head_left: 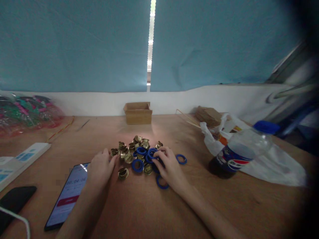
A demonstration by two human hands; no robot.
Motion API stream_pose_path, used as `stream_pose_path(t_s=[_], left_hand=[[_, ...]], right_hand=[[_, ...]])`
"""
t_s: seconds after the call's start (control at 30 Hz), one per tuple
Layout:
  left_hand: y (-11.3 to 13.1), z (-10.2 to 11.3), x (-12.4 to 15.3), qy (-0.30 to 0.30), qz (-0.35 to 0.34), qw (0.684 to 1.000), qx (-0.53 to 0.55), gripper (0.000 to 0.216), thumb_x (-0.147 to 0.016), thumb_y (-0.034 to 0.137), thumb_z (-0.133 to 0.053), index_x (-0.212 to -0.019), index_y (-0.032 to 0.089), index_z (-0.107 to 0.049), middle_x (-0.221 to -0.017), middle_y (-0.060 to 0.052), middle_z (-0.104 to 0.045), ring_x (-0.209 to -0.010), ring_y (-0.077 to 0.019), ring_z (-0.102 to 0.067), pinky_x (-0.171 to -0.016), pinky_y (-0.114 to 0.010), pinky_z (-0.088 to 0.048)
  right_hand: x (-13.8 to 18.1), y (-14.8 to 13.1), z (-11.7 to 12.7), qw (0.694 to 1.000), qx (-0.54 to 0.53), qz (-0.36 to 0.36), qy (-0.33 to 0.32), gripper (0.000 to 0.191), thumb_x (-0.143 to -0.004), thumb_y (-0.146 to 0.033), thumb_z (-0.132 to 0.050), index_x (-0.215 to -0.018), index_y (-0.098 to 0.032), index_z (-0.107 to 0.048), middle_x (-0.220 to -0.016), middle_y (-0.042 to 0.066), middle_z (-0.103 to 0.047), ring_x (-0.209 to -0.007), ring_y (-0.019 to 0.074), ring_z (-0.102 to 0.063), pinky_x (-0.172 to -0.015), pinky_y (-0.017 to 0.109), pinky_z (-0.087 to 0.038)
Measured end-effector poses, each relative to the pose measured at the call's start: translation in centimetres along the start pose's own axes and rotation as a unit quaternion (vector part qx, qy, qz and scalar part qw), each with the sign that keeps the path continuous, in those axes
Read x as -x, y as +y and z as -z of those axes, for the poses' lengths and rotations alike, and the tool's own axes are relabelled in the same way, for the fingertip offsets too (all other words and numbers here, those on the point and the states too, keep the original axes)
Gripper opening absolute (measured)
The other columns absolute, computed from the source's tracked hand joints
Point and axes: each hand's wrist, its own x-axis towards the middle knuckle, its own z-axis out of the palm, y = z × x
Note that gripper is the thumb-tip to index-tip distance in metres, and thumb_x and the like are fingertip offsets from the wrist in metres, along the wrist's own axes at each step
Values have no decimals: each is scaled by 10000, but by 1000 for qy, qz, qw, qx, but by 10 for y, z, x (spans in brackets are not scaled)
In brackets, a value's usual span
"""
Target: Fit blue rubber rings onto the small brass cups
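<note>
A pile of brass-coloured metal fittings [129, 158] lies mid-table, each a short round cup shape with tabs. Blue rings [137, 166] are mixed in at the pile's right side. At the left edge of the pile, the curled thumb and fingers of my left hand [101, 164] meet a brass fitting [114, 152]. My right hand [170, 167] pinches a blue ring [151, 153] over the right side; its palm hides part of the rings below. One loose ring [181, 159] rests right of that hand, and another ring [161, 182] lies under its wrist side.
A small open cardboard box [138, 116] stands by the wall. On the right are a cola bottle [234, 152], a white plastic bag [276, 166] and brown cardboard [208, 115]. A phone [67, 196] showing a timer, a dark device [17, 199] and plastic-wrapped goods [30, 113] are left.
</note>
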Motion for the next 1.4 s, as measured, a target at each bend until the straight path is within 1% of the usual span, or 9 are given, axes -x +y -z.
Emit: stream_pose_path(t_s=[0.1,0.27,0.4,0.6,0.73,0.9,1.0,1.27,1.4], left_hand=[[4,6,0,30,-45,997,57,332,-906,401,-370,-834,164,-590,-854,-149,-667,-800,-306,-625,-667,-362,-406],[1,9,6,-127,-222,943,211,188,-736,370,-627,-787,189,-642,-783,-41,-622,-706,-209,-581,-622,-282,-402],[-4,6,8,-151,-208,933,252,154,-587,206,-695,-740,196,-678,-833,-35,-613,-749,-211,-569,-632,-270,-399],[3,11,8,-136,-259,918,267,75,-636,145,-609,-587,192,-577,-679,-4,-553,-639,-166,-492,-569,-247,-346],[12,21,15,-173,-249,903,306,67,-697,211,-623,-685,178,-565,-654,23,-554,-596,-132,-479,-526,-220,-331],[31,12,25,-216,-237,843,433,78,-766,212,-618,-801,161,-570,-748,-12,-641,-667,-142,-588,-557,-211,-415],[40,-5,28,-205,-245,807,496,161,-749,177,-650,-879,155,-559,-798,-22,-654,-693,-145,-616,-593,-224,-462],[53,-25,29,-251,-139,761,581,294,-705,187,-710,-970,134,-593,-784,-16,-651,-587,-111,-592,-466,-190,-462],[54,-27,28,-250,-124,753,596,327,-679,160,-749,-987,126,-641,-898,-57,-706,-747,-160,-676,-660,-248,-526]], right_hand=[[-3,-1,3,999,-32,-6,31,77,-878,-154,-549,-901,-207,-600,-1055,84,-568,-975,231,-570,-844,408,-490],[-5,-5,8,996,-66,-13,53,82,-902,-177,-527,-932,-211,-596,-1091,89,-589,-1028,242,-574,-897,424,-465],[-3,-9,8,994,-81,-23,64,137,-939,-203,-468,-1034,-205,-568,-1047,91,-637,-1001,239,-598,-871,398,-468],[1,-19,8,983,-157,-78,48,158,-964,-263,-427,-1015,-198,-562,-751,19,-645,-683,167,-633,-637,274,-478],[2,-26,4,948,-290,-134,2,201,-956,-354,-436,-989,-199,-559,-633,-20,-601,-533,138,-587,-503,237,-446],[3,-33,-5,815,-522,-203,-152,263,-913,-456,-492,-922,-196,-530,-589,-39,-612,-445,105,-566,-457,209,-454],[6,-34,-10,777,-565,-215,-177,292,-871,-477,-562,-900,-189,-520,-584,-41,-619,-437,91,-561,-461,203,-475],[0,-35,-2,786,-553,-251,-117,335,-813,-497,-627,-882,-203,-482,-483,-81,-567,-370,69,-483,-377,160,-392],[1,-35,-1,807,-523,-256,-96,308,-814,-452,-635,-880,-211,-456,-482,-91,-556,-377,66,-477,-377,153,-363]])
